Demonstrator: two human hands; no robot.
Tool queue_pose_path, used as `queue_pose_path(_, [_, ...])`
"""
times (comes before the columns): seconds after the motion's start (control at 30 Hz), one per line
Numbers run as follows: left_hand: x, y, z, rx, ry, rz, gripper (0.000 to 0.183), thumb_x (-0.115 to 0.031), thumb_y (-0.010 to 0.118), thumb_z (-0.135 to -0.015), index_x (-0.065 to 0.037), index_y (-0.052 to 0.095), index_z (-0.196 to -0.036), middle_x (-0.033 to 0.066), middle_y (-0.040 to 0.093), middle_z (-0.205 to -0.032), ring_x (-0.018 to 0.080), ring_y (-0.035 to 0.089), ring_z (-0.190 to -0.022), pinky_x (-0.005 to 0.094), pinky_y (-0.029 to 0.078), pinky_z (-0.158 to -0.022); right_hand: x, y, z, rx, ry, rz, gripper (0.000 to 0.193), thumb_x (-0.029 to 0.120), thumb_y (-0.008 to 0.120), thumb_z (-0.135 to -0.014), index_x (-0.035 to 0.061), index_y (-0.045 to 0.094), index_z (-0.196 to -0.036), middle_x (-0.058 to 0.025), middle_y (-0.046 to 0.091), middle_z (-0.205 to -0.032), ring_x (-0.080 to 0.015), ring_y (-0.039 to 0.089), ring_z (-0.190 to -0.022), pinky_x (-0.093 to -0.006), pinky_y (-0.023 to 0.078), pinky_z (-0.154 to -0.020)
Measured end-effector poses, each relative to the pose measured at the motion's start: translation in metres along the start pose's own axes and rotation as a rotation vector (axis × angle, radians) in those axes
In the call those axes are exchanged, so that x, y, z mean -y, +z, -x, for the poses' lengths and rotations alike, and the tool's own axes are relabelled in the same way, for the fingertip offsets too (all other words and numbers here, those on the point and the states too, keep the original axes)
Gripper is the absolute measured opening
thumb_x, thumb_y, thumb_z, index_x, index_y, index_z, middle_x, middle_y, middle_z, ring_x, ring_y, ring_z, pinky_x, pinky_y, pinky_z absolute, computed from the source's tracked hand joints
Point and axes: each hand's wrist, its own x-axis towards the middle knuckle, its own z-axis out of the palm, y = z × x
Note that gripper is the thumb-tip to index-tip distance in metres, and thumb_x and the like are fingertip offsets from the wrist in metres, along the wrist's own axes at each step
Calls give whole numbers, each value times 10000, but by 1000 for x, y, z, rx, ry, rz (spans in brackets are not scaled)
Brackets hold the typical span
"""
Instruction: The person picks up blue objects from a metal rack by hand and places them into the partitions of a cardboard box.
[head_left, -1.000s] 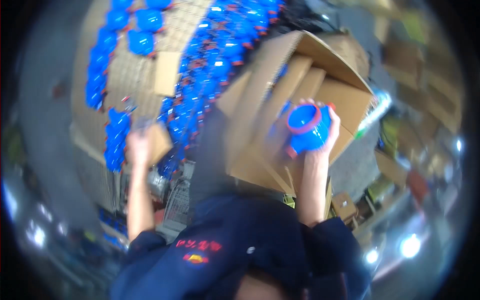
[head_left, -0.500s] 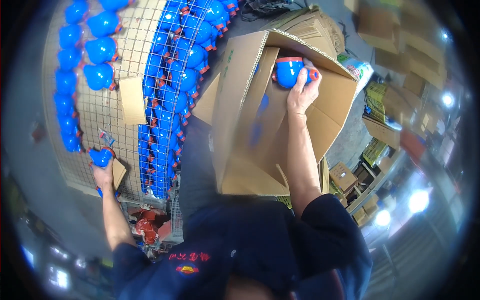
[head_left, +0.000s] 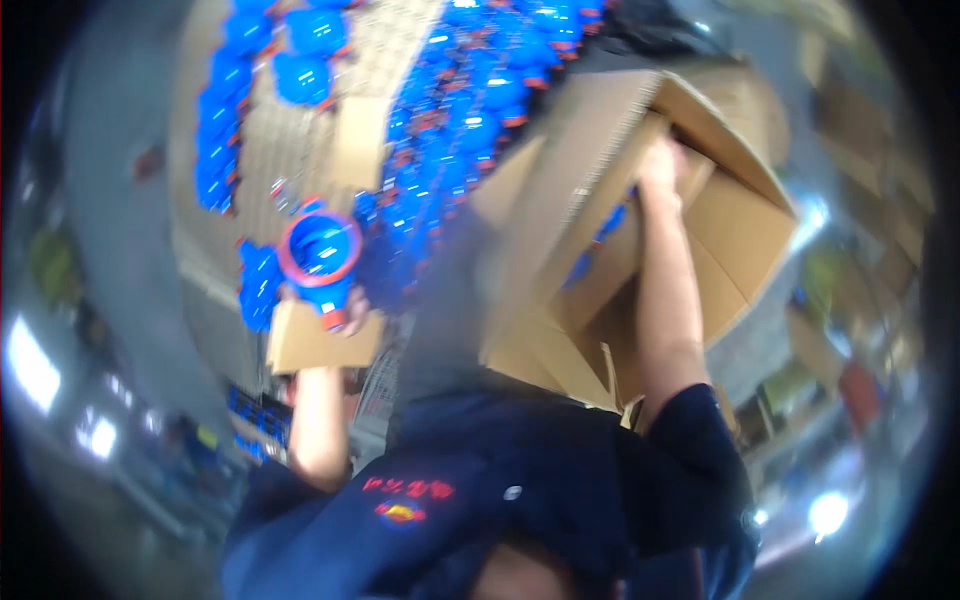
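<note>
My left hand (head_left: 355,312) is closed around a blue rounded pipe fitting (head_left: 318,278), whose wide red-rimmed mouth faces up. Brown cardboard pieces (head_left: 318,342) lie against that hand, over the wrist. Beside it sits a clump of blue fittings (head_left: 260,285). My right hand (head_left: 662,165) reaches deep into a tall open cardboard box (head_left: 735,225). Its fingers are blurred and partly hidden by the box, so whether they hold anything does not show. Blue patches (head_left: 608,222) show inside the box, next to a cardboard divider (head_left: 628,245).
At the left, a wire-mesh surface carries a row of blue fittings (head_left: 222,130) and a cardboard sheet (head_left: 360,140). More fittings (head_left: 475,130) are heaped between it and the box. Blurred cartons (head_left: 865,170) stand at the far right.
My left hand now has a blue fitting up with its red-rimmed mouth in view. The right hand has gone deeper into the box, and its fitting is out of sight. The view has shifted.
</note>
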Motion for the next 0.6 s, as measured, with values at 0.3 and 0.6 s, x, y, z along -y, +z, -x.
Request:
queue_pose_path(0.3, [52,130,12,302,77,-24,461,-475,567,-910,-88,540,-1159,105,585,-931,224,555,-787,338,445,-700,19,-84,54,-256,97,-906,535,313,589,-893,-28,493,-1294,-273,560,-1253,-414,528,-1186,-438,434,-1009])
queue_pose_path(0.6, [146,240,46,1052,-107,-1496,473,-395,607,-916,-49,559,-1235,135,646,-1116,258,622,-1001,366,500,-901,43,-229,317,330,-96,-3043,529,466,484,-970,-25,599,-1128,-223,582,-1222,-334,605,-1059,-446,492,-939])
